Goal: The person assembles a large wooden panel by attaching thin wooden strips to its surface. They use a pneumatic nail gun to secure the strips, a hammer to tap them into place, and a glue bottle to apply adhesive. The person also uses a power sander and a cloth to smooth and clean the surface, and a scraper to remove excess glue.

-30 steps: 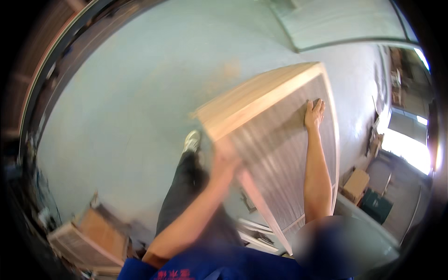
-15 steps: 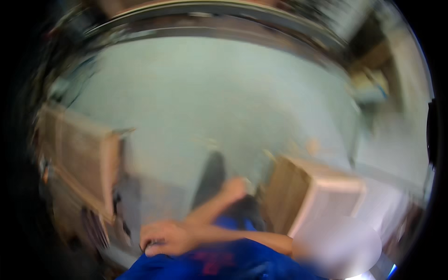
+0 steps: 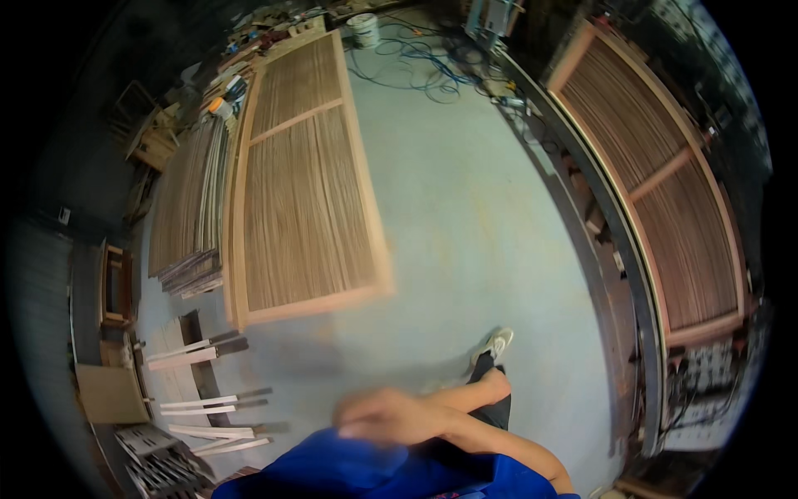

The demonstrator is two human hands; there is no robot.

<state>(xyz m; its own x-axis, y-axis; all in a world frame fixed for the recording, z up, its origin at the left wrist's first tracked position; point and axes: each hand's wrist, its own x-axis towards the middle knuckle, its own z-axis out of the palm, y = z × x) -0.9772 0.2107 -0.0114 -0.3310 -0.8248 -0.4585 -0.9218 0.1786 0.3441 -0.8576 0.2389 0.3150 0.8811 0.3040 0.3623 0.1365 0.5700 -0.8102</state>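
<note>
My right hand (image 3: 386, 416) is blurred in front of my blue shirt (image 3: 374, 470), fingers stretched toward the left, with nothing in it. Its forearm runs back to the lower right. My left hand is out of sight. A large slatted wooden panel (image 3: 299, 183) in a pale frame stands to the upper left of the hand, well apart from it; its near corner is blurred. My shoe (image 3: 492, 343) rests on the grey floor beyond the hand.
A second framed slatted panel (image 3: 665, 191) stands at the right beyond a dark rail. More panels (image 3: 187, 208) are stacked at the left. Loose wooden strips (image 3: 208, 349) lie at the lower left. A white bucket (image 3: 363, 29) and blue cables (image 3: 424, 71) sit at the far end.
A second ago both hands held a slatted panel up close. The view then swung around; now the panel stands apart and my right hand is off it, near my chest.
</note>
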